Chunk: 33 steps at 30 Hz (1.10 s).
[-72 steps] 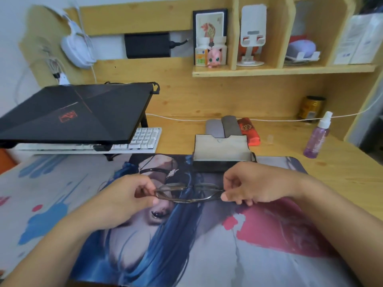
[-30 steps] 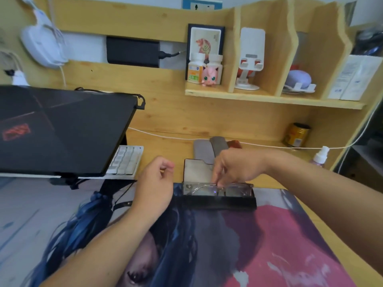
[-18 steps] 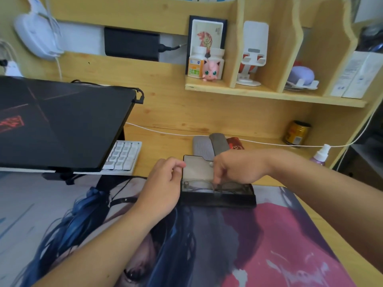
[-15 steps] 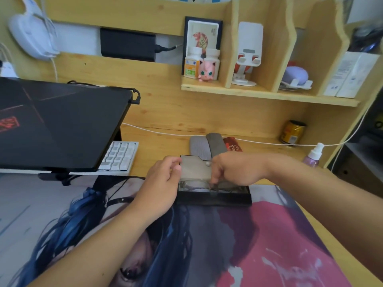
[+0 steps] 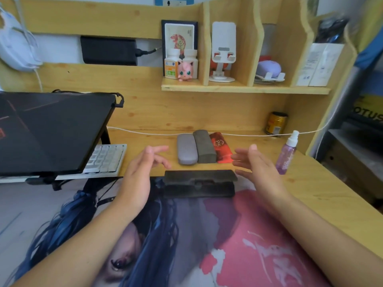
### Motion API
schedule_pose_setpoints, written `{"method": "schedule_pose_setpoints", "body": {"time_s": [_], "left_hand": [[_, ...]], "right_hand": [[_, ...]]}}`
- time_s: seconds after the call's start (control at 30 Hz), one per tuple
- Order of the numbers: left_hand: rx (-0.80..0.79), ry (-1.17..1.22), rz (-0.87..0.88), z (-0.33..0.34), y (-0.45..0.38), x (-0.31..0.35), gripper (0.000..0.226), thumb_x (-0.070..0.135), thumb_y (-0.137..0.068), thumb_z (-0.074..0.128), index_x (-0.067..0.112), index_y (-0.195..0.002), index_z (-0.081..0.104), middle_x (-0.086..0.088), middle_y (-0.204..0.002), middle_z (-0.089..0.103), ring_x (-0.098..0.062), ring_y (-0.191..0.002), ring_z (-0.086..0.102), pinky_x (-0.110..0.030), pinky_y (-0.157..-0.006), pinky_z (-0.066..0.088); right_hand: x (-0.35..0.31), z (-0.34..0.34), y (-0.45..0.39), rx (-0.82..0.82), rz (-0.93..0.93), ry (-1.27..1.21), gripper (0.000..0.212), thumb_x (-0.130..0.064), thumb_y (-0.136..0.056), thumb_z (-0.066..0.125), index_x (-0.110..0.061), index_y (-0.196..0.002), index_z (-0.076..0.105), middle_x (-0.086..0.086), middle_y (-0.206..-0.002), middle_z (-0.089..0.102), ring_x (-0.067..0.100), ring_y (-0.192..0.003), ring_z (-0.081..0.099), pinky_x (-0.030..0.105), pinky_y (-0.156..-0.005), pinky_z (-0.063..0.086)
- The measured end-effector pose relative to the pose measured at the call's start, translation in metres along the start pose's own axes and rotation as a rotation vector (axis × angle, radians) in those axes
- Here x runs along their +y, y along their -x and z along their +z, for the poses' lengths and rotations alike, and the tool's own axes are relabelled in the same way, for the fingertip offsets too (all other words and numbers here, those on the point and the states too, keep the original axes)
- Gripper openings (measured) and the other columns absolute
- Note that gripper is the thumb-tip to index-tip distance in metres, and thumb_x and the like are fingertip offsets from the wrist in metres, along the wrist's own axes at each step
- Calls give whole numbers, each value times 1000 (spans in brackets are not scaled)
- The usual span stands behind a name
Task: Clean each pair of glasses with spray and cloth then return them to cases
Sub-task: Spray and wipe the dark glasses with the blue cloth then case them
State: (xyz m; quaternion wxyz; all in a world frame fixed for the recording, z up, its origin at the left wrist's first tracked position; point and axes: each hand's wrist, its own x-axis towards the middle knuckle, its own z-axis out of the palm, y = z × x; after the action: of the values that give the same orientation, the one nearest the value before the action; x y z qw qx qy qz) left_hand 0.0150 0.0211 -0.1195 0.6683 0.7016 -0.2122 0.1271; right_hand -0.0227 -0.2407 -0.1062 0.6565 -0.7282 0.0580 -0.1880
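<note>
Closed black case (image 5: pixel 200 183) at mat's far edge, between empty, loose-fingered left hand (image 5: pixel 138 176) and right hand (image 5: pixel 258 171).

This is a home desk in a bedroom or study corner. A light wooden desk (image 5: pixel 310 183) carries a built-in shelf (image 5: pixel 244 89) with personal items: a framed tiger print (image 5: pixel 179 36), two pill bottles (image 5: pixel 172 63), a pink toy figure (image 5: pixel 186 70) and a white phone stand (image 5: pixel 223 50). A closed black laptop (image 5: pixel 51 131) sits on a stand above a white keyboard (image 5: pixel 105 159), and an anime-print desk mat (image 5: pixel 186 245) covers the front. White headphones (image 5: pixel 14 48) hang at the left.
</note>
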Motion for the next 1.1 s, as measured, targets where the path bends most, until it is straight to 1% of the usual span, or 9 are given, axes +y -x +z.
{"method": "schedule_pose_setpoints", "body": {"time_s": [0.07,0.17,0.27,0.37,0.6,0.73,0.8,0.93,1.1], "left_hand": [[-33,-55,42,1,5,6,57,60,-96,33,24,-96,76,3,-95,71,-17,-109,65,-31,-105,42],[-186,-323,85,4,10,9,41,57,-91,46,37,-114,73,15,-118,61,-2,-123,52,-8,-100,33],[-495,-735,170,3,11,0,50,58,-89,62,55,-137,51,30,-144,35,9,-140,24,-8,-110,15],[-598,-792,125,-2,9,-3,60,41,-91,70,64,-139,42,35,-145,31,16,-137,22,-7,-110,16],[-411,-609,34,-22,4,3,59,-2,-87,67,48,-120,68,32,-144,40,17,-134,33,-7,-110,23],[273,-435,23,-27,-7,6,57,-18,-80,46,30,-96,72,16,-112,60,5,-107,56,-29,-97,48],[454,-395,-18,-29,-8,5,51,-16,-80,44,27,-92,69,4,-103,63,-12,-100,61,-29,-85,49],[397,-448,-120,-28,-6,-5,50,-16,-81,43,23,-97,71,-2,-103,61,-18,-101,57,-32,-84,47],[289,-486,-169,-24,-6,-7,45,-11,-89,46,23,-106,70,4,-111,53,-12,-106,53,-23,-85,37]], "right_hand": [[1,-4,4,-78,-56,37,53,-55,-98,34,-18,-113,69,0,-113,72,13,-109,67,32,-94,54],[6,-8,11,-286,-169,288,46,-56,-96,40,-31,-126,64,-14,-130,64,0,-124,54,27,-109,40],[8,-8,14,-575,-332,739,57,-39,-98,60,-36,-150,39,-15,-153,38,-4,-140,29,6,-112,15],[6,-12,14,-674,-470,942,77,-27,-91,66,-37,-157,26,-13,-155,30,3,-143,23,15,-118,15],[-5,13,38,-783,-572,961,76,-62,-88,61,-45,-154,27,-12,-139,22,1,-133,34,19,-111,32],[-8,71,29,-617,-889,1168,83,-78,-86,46,-27,-151,41,3,-127,44,22,-104,56,32,-93,45],[-5,107,15,-483,-992,1249,81,-76,-87,45,-16,-139,55,7,-112,53,29,-91,61,39,-83,47],[-5,163,-21,-335,-890,1453,76,-74,-88,44,-6,-117,64,10,-110,53,32,-100,56,42,-87,39],[-3,171,-53,-261,-806,1586,76,-74,-90,41,-7,-119,65,8,-119,52,30,-116,43,44,-101,33]]}}
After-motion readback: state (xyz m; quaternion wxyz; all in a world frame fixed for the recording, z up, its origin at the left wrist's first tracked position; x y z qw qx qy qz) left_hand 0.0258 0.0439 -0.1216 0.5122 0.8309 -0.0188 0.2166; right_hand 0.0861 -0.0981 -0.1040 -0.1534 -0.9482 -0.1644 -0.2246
